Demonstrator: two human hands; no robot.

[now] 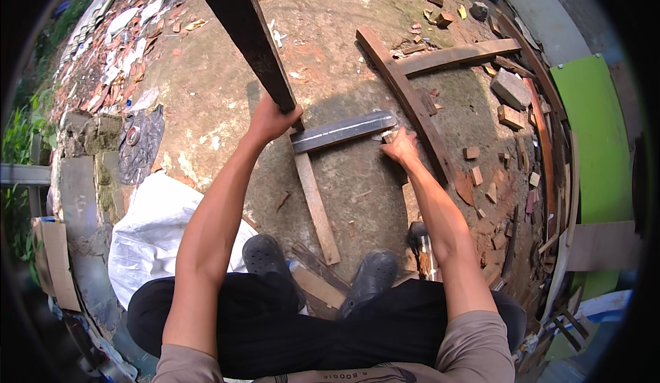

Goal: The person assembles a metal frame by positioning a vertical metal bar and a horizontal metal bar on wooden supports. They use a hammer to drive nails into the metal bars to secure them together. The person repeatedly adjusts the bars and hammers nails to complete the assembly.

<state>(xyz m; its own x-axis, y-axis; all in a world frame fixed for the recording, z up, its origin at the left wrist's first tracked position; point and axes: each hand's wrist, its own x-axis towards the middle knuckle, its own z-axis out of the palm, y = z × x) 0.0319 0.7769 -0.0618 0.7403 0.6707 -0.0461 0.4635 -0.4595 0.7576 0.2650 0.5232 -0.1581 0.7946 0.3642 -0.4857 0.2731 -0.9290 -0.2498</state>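
Observation:
My left hand (270, 120) is closed around the lower end of a long dark wooden beam (247, 36), which slants up past the top edge of the view. Just below that grip, a short dark bar (344, 130) with a white line along it reaches right across the ground. A pale wooden strip (316, 208) runs from the bar's left end toward my feet; whether they are joined I cannot tell. At the bar's right end, my right hand (401, 147) has its fingers curled in; what they pinch is too small to make out.
Right of my right hand lie a long brown beam (405, 101) and a crosspiece (460, 56) meeting it. Wood offcuts and a concrete block (511, 89) are scattered beyond. A white sack (155, 221) lies left of my dark clogs (371, 276). A green panel (588, 129) stands far right.

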